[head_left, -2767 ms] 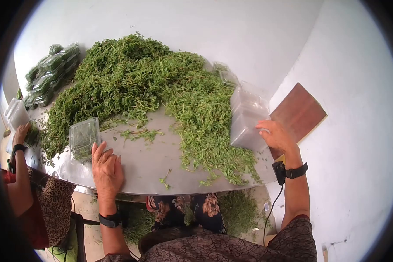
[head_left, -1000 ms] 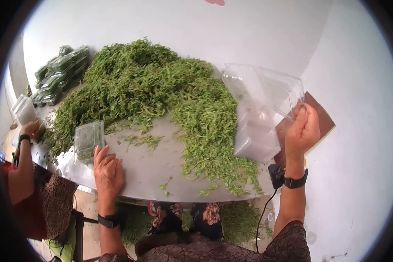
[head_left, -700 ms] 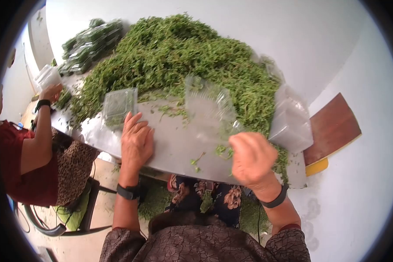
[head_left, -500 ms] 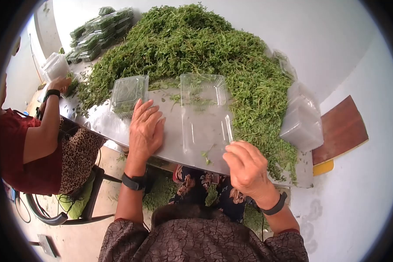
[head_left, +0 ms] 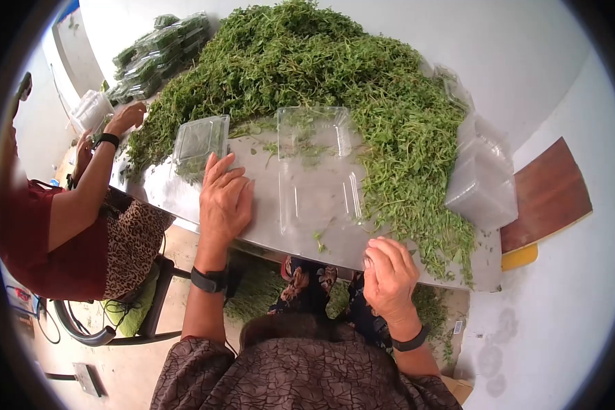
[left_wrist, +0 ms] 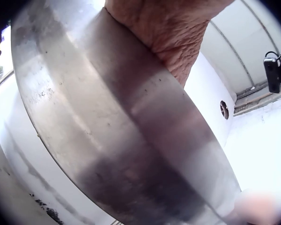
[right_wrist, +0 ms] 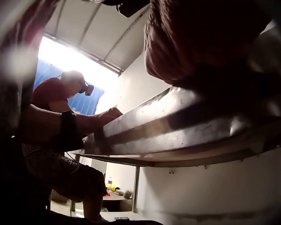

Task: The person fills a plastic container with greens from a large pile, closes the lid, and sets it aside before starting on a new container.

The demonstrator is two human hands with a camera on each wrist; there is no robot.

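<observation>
In the head view, my left hand [head_left: 224, 198] rests on the metal table's [head_left: 256, 222] front edge with relaxed fingers, fingertips at a closed clear clamshell box [head_left: 201, 140] with greens inside. An unfolded empty clamshell [head_left: 319, 195] lies flat in front of me, lid and base spread out. My right hand [head_left: 393, 277] is just off its near right corner, over the table edge, fingers loosely bent and nothing visible in them. In the left wrist view, the heel of the left hand [left_wrist: 173, 28] sits on the metal edge. The right wrist view shows the underside of the right hand [right_wrist: 187, 42] in shadow.
A large heap of leafy greens [head_left: 301, 61] covers the back and right of the table. Nested empty clamshells [head_left: 484, 181] stand at right, beside a brown board [head_left: 550, 195]. Filled boxes [head_left: 160, 55] are piled at back left. Another person [head_left: 68, 225] works at left.
My right hand has taken a clamshell from the nested stack, laid it unfolded on the table and let go, then drawn back towards me. My left hand has stayed beside the filled box.
</observation>
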